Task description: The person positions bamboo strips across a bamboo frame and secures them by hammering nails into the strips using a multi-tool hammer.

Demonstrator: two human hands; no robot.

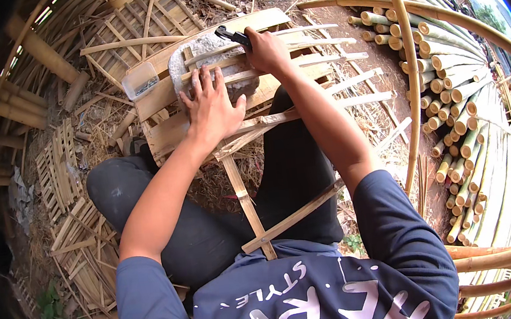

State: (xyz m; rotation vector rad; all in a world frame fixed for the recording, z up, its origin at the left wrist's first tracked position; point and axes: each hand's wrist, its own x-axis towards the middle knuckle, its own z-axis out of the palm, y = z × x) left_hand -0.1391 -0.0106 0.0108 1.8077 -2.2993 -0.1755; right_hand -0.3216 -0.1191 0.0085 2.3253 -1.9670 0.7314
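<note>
A pale bamboo-slat frame [282,117] was laid over a rough grey stone [201,45] at eleven o'clock, touched by the spread left hand [211,109]. At twelve, the right hand [266,51] was clenched round a black tool [231,35].

A: How is the left forearm [163,197] posed?

B: It slants forward and inward to the wrist [201,141]. The left grip [213,111] lies palm down, flattened, its fingers [196,81] parted and directed forward, its thumb [240,106] angled out to the right.

A: And the right forearm [326,121]?

B: It extends forward and toward the midline from a bent elbow [359,170]. The right grip [267,51] is closed, digits curled, farther from the torso [318,277] than its counterpart.
</note>
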